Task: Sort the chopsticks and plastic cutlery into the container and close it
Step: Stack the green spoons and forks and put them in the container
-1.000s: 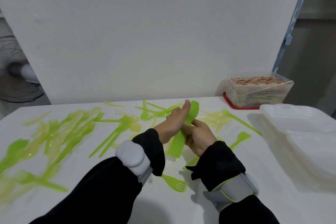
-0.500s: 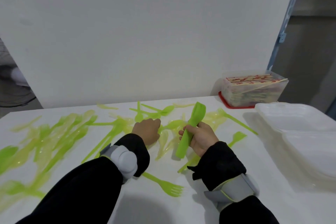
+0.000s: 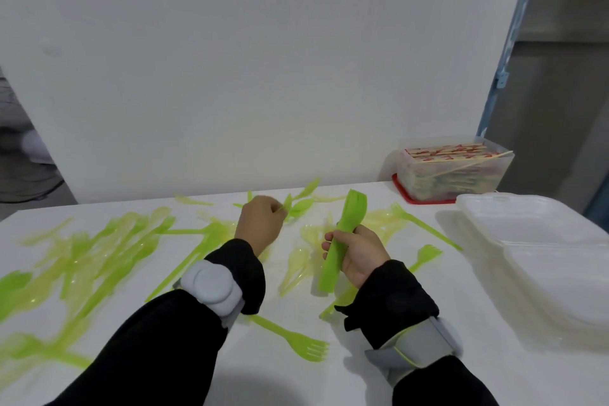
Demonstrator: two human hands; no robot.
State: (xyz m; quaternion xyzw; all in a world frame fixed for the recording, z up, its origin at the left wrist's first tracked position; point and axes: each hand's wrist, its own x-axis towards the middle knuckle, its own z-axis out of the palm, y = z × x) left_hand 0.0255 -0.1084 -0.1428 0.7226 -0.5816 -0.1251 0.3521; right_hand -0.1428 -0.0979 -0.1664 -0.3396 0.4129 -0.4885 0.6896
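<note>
Right hand [image 3: 361,255] grips a stack of forks [image 3: 342,241] mid-handle, centre table; left hand [image 3: 260,224] pinches a spoon [image 3: 298,206] just beyond. Light, slick, bendy plastic: best taken by the handle.

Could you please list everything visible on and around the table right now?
Loose plastic cutlery: many pieces, green and pale yellow, scattered over the table's left and middle.
Stack of cutlery: one bundle, green, held upright.
Fork: one, green, near front edge.
Chopstick box: one, clear with red lid beneath, far right.
Foam containers: white, stacked, right side; count unclear.
Table: one, white.
Left hand: pinching a green spoon.
Right hand: gripping the stack.
</note>
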